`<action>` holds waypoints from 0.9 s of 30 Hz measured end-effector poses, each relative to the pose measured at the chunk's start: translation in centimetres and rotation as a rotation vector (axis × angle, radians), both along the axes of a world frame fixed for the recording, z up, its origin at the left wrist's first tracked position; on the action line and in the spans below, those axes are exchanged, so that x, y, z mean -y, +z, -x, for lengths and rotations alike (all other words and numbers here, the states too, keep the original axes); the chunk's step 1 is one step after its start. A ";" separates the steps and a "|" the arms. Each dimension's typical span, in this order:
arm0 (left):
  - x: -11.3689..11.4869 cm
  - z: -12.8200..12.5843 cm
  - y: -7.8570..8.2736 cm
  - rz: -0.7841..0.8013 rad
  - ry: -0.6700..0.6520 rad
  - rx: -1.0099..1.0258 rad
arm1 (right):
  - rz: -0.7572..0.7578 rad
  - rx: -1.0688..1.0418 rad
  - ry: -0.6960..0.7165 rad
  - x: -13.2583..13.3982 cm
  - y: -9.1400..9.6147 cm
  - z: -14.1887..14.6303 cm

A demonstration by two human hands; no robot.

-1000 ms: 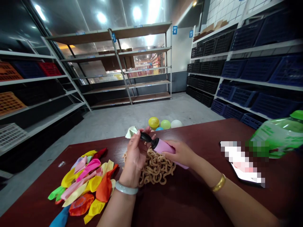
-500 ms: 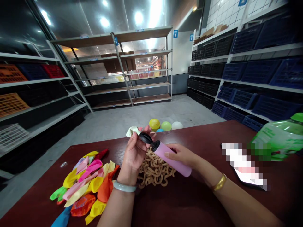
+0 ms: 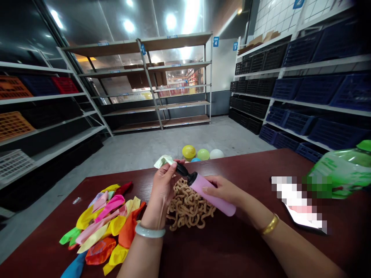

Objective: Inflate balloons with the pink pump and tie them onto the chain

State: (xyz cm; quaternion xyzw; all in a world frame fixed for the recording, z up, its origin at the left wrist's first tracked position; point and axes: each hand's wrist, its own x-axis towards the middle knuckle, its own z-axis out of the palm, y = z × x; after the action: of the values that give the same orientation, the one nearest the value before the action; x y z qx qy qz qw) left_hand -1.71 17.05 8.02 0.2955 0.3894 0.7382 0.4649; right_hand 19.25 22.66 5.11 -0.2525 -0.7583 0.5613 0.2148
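My left hand [image 3: 164, 181] pinches a limp pale green balloon [image 3: 162, 162] at the black end of a pink hand pump [image 3: 211, 193]. Its fingers partly cover the spot where balloon and black part meet. Around the pump's pink barrel, my right hand [image 3: 222, 190] is closed. The pump slants above a heap of brown curly pieces [image 3: 189, 212], whose kind I cannot make out. To the left lies a spread of flat balloons [image 3: 107, 227] in many colours.
On the dark red table [image 3: 246, 166], a phone [image 3: 300, 204] and a green-labelled bottle [image 3: 342, 170] lie at the right. Inflated balloons, one yellow [image 3: 188, 152], show beyond the far edge. Shelves [image 3: 182, 104] and blue crates [image 3: 330, 131] line the room.
My left hand has turned and its fingers have closed more tightly at the balloon's neck. The black part has tilted slightly down and to the right. My right hand has barely moved.
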 end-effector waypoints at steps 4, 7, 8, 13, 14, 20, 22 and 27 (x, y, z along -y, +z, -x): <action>0.2 -0.4 0.0 0.025 -0.033 0.096 | -0.465 0.124 -0.172 0.2 0.9 0.2; 0.1 -1.6 -0.1 -0.062 -0.116 0.230 | -0.503 0.146 -0.168 0.3 1.0 0.5; 0.0 -2.0 -0.2 -0.082 -0.103 0.249 | -0.491 0.148 -0.149 0.3 0.9 0.6; -0.8 -2.3 -0.8 -0.186 0.065 0.266 | -0.441 0.149 -0.087 0.3 0.0 0.9; -1.0 -1.7 -0.8 -0.203 0.089 0.274 | -0.438 0.135 -0.076 0.4 -0.1 0.9; -0.6 4.4 0.0 -0.251 0.222 0.368 | -0.390 0.005 0.004 1.6 0.7 1.1; -0.1 6.4 0.4 -0.290 0.282 0.382 | -0.309 0.001 0.018 1.5 1.0 0.8; 0.5 8.6 0.7 -0.316 0.344 0.416 | -0.120 0.022 0.015 -0.4 0.5 -0.7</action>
State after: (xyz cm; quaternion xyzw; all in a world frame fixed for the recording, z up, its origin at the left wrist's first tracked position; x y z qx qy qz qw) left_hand -10.33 16.53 8.74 0.1366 0.2108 0.9020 0.3512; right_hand 19.99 23.03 5.61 -0.2396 -0.7950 0.5134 0.2168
